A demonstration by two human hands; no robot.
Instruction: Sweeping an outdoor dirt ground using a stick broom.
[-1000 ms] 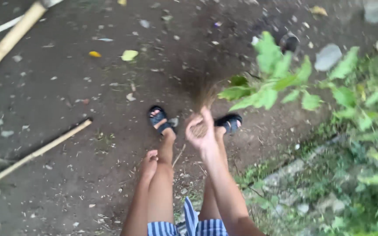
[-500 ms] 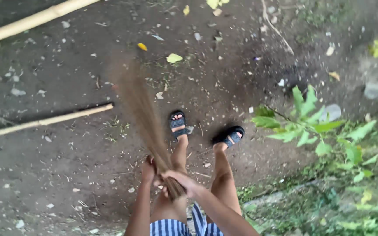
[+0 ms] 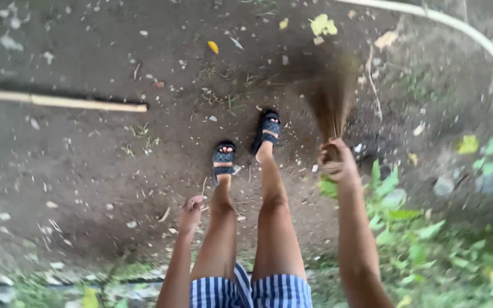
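The right hand [image 3: 338, 162], its grip clamped on the broom [image 3: 332, 97], has swung rightward; left hand [image 3: 190, 210] hangs loosely curled.

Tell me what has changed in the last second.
The broom swung from the person's left across to the right side, bristles out over the dirt by the plants. The right hand kept its grip on it; the left hand stayed empty by the knee.

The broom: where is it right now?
In the head view the broom is right of centre, gripped by the right hand, its bristles fanned over the dirt just right of the forward sandal.
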